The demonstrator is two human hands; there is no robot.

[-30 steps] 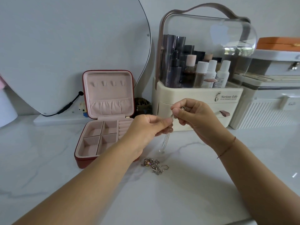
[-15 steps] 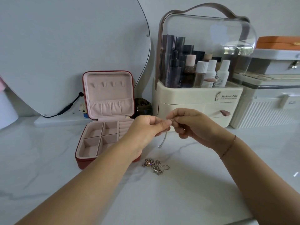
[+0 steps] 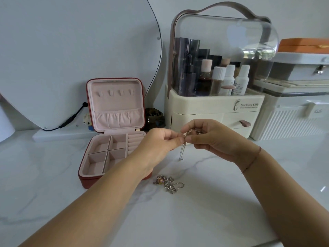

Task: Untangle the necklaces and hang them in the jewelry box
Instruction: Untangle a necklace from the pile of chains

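Mid-frame, her left hand [image 3: 160, 143] and right hand [image 3: 211, 138] pinch one thin chain [image 3: 182, 150] between them; other necklaces [image 3: 168, 183] lie tangled below, open jewelry box [image 3: 114, 122] at left.

Cream cosmetics organizer [image 3: 204, 106] with bottles [image 3: 229, 77], round mirror [image 3: 71, 50], white ribbed case [image 3: 288, 120] on marble counter [image 3: 195, 220].

Bare forearms, no sleeves — a thin red string bracelet [image 3: 252, 160] circles the right wrist.
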